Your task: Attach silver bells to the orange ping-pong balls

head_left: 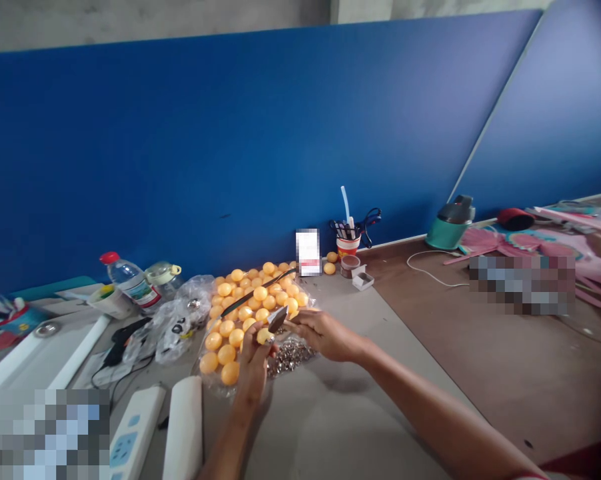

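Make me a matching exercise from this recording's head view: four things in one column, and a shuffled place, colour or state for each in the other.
Column one
1. Left hand
2. Clear bottle
3. Power strip
4. Small shiny pieces

Column two
A. White, with light blue socket panels
B. Heaped beside the orange balls
C. Holding a yellowish ball
D. Topped with a red cap

Right pairs: 1-C, 2-D, 3-A, 4-B.

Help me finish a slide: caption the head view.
The left hand holds a yellow ball near the right hand, with orange balls and shiny bits nearby.
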Tool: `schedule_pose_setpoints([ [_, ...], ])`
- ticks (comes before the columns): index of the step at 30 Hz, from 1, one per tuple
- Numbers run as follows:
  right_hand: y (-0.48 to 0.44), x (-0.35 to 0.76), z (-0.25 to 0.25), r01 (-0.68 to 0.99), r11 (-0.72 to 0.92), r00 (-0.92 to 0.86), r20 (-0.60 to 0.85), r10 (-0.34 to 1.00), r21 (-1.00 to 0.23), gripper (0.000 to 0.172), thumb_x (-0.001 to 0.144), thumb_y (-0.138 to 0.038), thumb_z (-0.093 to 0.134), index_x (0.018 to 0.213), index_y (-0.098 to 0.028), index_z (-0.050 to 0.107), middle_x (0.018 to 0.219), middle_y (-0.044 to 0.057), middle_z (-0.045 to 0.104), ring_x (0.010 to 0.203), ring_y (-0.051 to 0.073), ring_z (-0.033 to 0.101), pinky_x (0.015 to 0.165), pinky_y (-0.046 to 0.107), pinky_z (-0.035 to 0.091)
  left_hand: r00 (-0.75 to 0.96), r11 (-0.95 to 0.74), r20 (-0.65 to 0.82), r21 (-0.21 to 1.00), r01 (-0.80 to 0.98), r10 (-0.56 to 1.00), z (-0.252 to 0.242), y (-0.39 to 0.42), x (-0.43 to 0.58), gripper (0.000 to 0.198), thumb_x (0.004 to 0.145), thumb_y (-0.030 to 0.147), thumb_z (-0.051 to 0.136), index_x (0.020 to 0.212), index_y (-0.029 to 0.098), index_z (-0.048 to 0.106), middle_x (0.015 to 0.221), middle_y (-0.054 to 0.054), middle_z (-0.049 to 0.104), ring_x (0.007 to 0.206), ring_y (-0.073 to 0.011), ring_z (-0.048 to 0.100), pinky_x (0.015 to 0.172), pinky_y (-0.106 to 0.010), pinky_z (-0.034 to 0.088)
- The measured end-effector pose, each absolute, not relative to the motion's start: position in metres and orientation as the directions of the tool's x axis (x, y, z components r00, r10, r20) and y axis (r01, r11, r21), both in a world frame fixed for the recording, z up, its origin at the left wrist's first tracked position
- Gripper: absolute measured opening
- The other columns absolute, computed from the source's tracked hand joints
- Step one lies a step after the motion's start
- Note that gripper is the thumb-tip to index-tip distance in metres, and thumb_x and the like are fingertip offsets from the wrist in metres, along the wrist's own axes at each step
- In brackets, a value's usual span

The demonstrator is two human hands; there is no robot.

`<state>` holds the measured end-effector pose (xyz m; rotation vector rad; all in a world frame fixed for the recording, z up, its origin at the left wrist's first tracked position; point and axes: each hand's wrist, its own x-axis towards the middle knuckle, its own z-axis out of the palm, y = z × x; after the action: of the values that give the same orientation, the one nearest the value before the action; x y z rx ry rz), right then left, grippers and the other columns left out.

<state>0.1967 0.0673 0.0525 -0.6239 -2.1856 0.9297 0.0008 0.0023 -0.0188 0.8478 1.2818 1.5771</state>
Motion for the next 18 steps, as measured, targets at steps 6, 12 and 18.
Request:
schedule_pose_setpoints([
  [6,0.0677,0.1971,0.0518,0.177,0.632,-0.648,0.394,0.652,-0.755,0.060,0.110,-0.063,0.037,0.092,-0.017,0.072,0.083,0.008,0.068,0.081,0.021,0.063,0.079,0.034,0.053,-0.372,-0.061,-0.034,0.969,-0.241,0.928,-0.0102,0.0028,0.0016,0.045,0.075,0.039,0.083,0.113,0.024,0.062,0.077,0.006,0.065,0.067,-0.0119,0.057,0.067,-0.027,0.045],
  [12,0.0671,0.1969,0.0512,0.166,0.623,-0.658,0.384,0.647,-0.764,0.058,0.110,-0.061,0.038,0.094,-0.017,0.072,0.089,0.009,0.071,0.088,0.023,0.065,0.086,0.037,0.054,-0.358,-0.060,0.000,0.986,-0.155,0.934,-0.0081,0.0002,0.0003,0.050,0.077,0.046,0.084,0.118,0.025,0.064,0.091,0.001,0.072,0.076,-0.0143,0.065,0.074,-0.030,0.051],
  [18,0.0680,0.1972,0.0497,0.186,0.623,-0.659,0.374,0.653,-0.760,0.049,0.112,-0.051,0.041,0.093,-0.018,0.072,0.088,0.009,0.070,0.085,0.022,0.064,0.082,0.036,0.053,-0.323,-0.061,-0.015,0.973,-0.223,0.946,-0.0113,-0.0006,0.0026,0.052,0.079,0.050,0.084,0.120,0.027,0.062,0.109,-0.003,0.076,0.094,-0.0206,0.075,0.092,-0.038,0.057],
])
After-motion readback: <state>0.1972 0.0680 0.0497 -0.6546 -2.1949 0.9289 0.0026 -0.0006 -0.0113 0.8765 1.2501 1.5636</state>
